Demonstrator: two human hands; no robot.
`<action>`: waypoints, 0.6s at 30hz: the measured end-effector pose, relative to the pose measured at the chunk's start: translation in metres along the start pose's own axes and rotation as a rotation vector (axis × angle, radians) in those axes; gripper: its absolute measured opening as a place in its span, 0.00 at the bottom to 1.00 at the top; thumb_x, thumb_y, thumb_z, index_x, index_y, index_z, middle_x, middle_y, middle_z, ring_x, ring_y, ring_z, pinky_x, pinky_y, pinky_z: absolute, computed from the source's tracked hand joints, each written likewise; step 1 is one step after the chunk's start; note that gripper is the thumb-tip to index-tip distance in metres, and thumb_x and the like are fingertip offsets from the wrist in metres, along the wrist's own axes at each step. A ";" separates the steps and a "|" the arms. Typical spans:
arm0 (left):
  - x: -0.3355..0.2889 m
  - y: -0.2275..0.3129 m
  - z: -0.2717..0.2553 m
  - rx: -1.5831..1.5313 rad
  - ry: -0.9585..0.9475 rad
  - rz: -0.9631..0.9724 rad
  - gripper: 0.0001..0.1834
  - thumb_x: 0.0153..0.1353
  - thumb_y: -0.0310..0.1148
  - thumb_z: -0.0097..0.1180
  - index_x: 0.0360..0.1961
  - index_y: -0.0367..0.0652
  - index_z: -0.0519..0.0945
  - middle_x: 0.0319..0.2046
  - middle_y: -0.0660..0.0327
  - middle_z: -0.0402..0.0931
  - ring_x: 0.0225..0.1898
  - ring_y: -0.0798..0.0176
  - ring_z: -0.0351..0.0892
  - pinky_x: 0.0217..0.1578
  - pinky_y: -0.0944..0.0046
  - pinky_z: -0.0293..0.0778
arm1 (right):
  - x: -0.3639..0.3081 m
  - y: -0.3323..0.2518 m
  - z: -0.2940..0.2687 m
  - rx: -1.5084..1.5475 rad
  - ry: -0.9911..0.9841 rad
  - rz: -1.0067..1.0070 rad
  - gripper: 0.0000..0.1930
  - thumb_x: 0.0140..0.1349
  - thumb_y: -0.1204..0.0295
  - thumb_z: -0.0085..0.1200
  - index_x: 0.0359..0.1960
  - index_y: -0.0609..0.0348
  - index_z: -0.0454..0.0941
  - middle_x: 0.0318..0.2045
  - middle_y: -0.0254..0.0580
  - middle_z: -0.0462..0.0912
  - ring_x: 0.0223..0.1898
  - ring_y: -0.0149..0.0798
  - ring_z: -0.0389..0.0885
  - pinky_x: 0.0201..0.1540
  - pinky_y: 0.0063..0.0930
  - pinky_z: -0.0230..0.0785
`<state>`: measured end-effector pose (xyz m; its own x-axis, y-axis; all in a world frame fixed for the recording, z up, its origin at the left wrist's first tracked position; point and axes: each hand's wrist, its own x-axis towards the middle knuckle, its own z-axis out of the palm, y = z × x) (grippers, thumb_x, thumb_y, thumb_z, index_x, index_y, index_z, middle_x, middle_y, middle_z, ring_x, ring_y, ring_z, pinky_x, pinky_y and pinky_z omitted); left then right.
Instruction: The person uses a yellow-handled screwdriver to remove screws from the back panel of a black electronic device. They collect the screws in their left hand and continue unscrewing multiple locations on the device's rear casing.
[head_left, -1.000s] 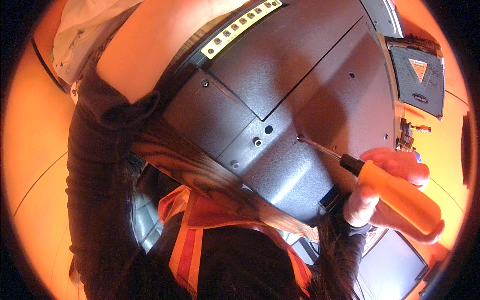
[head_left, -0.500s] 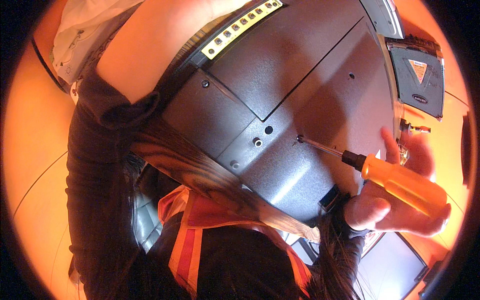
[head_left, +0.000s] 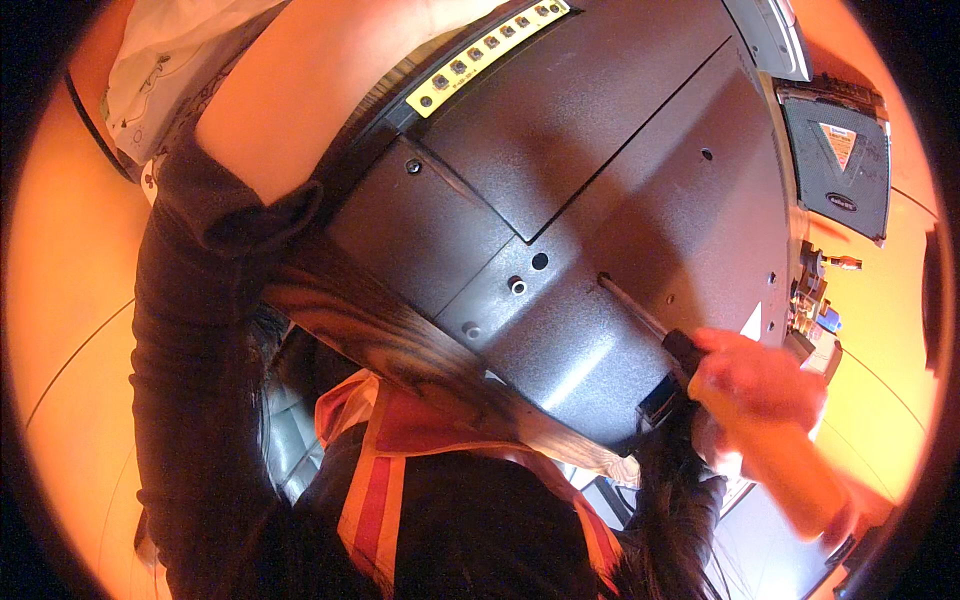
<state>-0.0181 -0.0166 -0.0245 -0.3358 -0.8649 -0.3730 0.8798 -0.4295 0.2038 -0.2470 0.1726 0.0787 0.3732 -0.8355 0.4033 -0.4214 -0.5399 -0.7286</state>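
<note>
My right hand (head_left: pixel 770 375) is closed around a screwdriver (head_left: pixel 800 480) with a yellow-orange handle and black collar, slightly blurred by motion. Its metal shaft slants up and left, the tip at a hole in a large dark plastic panel (head_left: pixel 450 220). Near that tip are a dark round hole and a small metal-rimmed post. My left forearm (head_left: pixel 300 100) reaches across the upper left to the top edge. Of my left hand (head_left: pixel 450 12) only a part shows beside the panel's edge, and its fingers are out of sight.
A yellow strip with several small buttons (head_left: pixel 490 58) runs along the panel's upper left edge. Wood-grain trim (head_left: pixel 400 360) borders the near side. At the right lie a grey speaker-like box (head_left: pixel 838 165) and small electronic parts (head_left: pixel 815 300) on the orange surface.
The fingers of my right hand, spread before, have closed around the screwdriver. Its handle has swung downward toward me, while the tip stays near the same hole. The left arm has hardly moved.
</note>
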 end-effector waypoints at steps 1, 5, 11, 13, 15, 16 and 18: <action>0.000 0.000 0.000 0.003 0.012 0.011 0.08 0.60 0.30 0.35 0.30 0.35 0.63 0.25 0.60 0.65 0.22 0.69 0.63 0.21 0.75 0.61 | 0.000 -0.001 0.000 -0.002 -0.008 0.003 0.20 0.45 0.69 0.61 0.38 0.62 0.67 0.31 0.51 0.73 0.31 0.46 0.74 0.35 0.39 0.69; -0.001 0.000 0.001 -0.003 0.002 0.011 0.08 0.60 0.30 0.35 0.30 0.35 0.63 0.25 0.59 0.65 0.22 0.69 0.63 0.21 0.75 0.61 | 0.000 0.000 0.002 0.005 -0.012 0.008 0.20 0.45 0.69 0.61 0.37 0.62 0.67 0.31 0.51 0.73 0.31 0.46 0.74 0.36 0.39 0.69; -0.001 -0.003 0.000 -0.012 0.025 0.044 0.08 0.60 0.30 0.35 0.30 0.35 0.63 0.25 0.59 0.65 0.22 0.68 0.63 0.21 0.75 0.61 | -0.001 0.000 0.004 0.010 -0.028 0.012 0.20 0.45 0.69 0.61 0.37 0.63 0.67 0.31 0.51 0.73 0.32 0.47 0.74 0.36 0.39 0.69; -0.001 -0.002 0.000 -0.020 0.020 0.039 0.07 0.60 0.29 0.36 0.29 0.35 0.63 0.25 0.59 0.65 0.22 0.68 0.63 0.21 0.75 0.61 | -0.001 0.000 0.004 0.010 -0.026 0.012 0.20 0.45 0.69 0.61 0.37 0.63 0.67 0.31 0.52 0.73 0.32 0.47 0.74 0.36 0.40 0.69; 0.000 -0.001 -0.001 -0.027 0.026 0.033 0.07 0.60 0.29 0.36 0.29 0.36 0.62 0.25 0.58 0.65 0.22 0.68 0.63 0.21 0.75 0.61 | 0.000 -0.001 0.003 0.054 -0.046 0.086 0.20 0.45 0.70 0.61 0.37 0.63 0.67 0.31 0.52 0.73 0.32 0.47 0.74 0.36 0.40 0.69; 0.001 -0.001 -0.001 -0.028 0.030 0.029 0.07 0.60 0.29 0.36 0.29 0.36 0.62 0.25 0.58 0.65 0.22 0.68 0.63 0.21 0.75 0.61 | 0.000 -0.001 0.004 0.012 -0.026 0.013 0.20 0.45 0.70 0.61 0.37 0.63 0.67 0.31 0.52 0.73 0.32 0.47 0.74 0.36 0.40 0.69; 0.001 -0.001 -0.002 -0.034 0.023 0.026 0.07 0.59 0.30 0.36 0.29 0.36 0.62 0.25 0.58 0.65 0.22 0.68 0.63 0.21 0.75 0.61 | 0.000 -0.001 0.003 0.009 -0.028 0.014 0.20 0.45 0.70 0.61 0.37 0.63 0.67 0.31 0.52 0.73 0.32 0.47 0.74 0.36 0.40 0.69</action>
<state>-0.0186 -0.0171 -0.0267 -0.3055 -0.8693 -0.3886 0.8991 -0.3977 0.1828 -0.2435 0.1734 0.0778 0.3902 -0.8399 0.3771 -0.4194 -0.5268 -0.7393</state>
